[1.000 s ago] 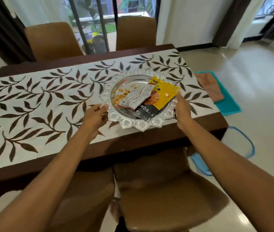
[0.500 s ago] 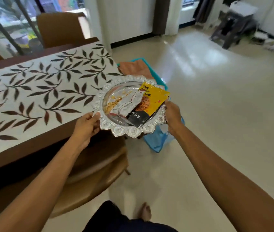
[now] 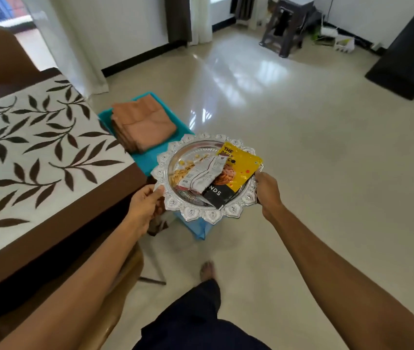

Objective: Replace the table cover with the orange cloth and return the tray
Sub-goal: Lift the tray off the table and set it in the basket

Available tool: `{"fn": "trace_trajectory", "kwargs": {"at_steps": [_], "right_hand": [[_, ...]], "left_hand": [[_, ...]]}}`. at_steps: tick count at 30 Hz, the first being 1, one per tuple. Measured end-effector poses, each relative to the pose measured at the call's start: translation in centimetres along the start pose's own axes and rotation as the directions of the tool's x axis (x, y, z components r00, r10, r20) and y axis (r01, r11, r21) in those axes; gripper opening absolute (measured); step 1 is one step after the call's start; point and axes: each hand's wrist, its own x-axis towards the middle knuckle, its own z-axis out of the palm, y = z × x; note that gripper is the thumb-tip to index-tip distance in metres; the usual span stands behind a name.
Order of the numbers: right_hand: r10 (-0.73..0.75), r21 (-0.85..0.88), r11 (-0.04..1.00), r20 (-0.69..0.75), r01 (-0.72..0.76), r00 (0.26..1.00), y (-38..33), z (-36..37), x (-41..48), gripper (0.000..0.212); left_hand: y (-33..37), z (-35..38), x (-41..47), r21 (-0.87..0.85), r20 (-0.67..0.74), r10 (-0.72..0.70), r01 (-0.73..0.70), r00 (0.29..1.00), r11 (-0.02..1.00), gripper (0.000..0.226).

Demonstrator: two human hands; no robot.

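A round silver tray (image 3: 195, 213) with a scalloped rim is held in the air, off the table's right end. My left hand (image 3: 145, 205) grips its left rim and my right hand (image 3: 267, 192) grips its right rim. On the tray lie a yellow and black snack packet (image 3: 236, 173), a silver packet (image 3: 200, 175) and some loose nuts. The white table cover with dark leaf print (image 3: 31, 152) lies on the brown table at the left. The folded orange cloth (image 3: 142, 122) rests on a teal stool (image 3: 150, 160) beside the table's end.
A brown chair (image 3: 115, 281) is tucked under the table's near edge by my left arm. My foot (image 3: 207, 270) stands on the glossy cream floor. A dark plastic stool (image 3: 284, 26) and a black object (image 3: 408, 59) sit at the far right. Curtains hang at the back.
The tray has been lifted off the table and carried to the right, past the table's end. My view has turned right, so the orange cloth and open floor now show.
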Motion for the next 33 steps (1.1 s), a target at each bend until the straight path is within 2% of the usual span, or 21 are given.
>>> {"fn": "trace_trajectory", "kwargs": {"at_steps": [6,12,16,20,26,33], "right_hand": [[0.042,-0.07,0.997,0.011,-0.041,0.999,-2.9,-0.6,7.7,0.023],[0.067,-0.149,0.988,0.122,-0.048,0.99,-6.4,1.8,14.4,0.031],[0.078,-0.217,0.976,0.223,-0.028,0.972,-7.5,4.3,18.4,0.024],[0.143,-0.312,0.95,0.398,-0.013,0.906,-8.6,10.3,24.6,0.02],[0.199,-0.388,0.921,0.538,0.031,0.819,-10.6,19.4,30.9,0.026],[0.227,-0.431,0.9,0.592,0.066,0.773,-11.3,27.6,34.1,0.018]], "left_hand": [[1.7,4.9,7.2,-0.015,0.006,-0.048,0.048,0.999,0.999,0.013],[3.5,6.1,12.7,-0.075,-0.066,-0.061,0.057,0.996,0.996,0.014],[3.9,6.1,15.0,-0.102,-0.146,-0.072,0.057,0.987,0.993,0.013],[4.3,5.0,18.6,-0.193,-0.305,-0.181,0.126,0.935,0.973,0.013],[5.9,3.2,23.3,-0.386,-0.454,-0.307,0.126,0.837,0.914,0.015],[6.9,0.2,28.7,-0.529,-0.465,-0.42,0.136,0.78,0.838,0.016]]}}
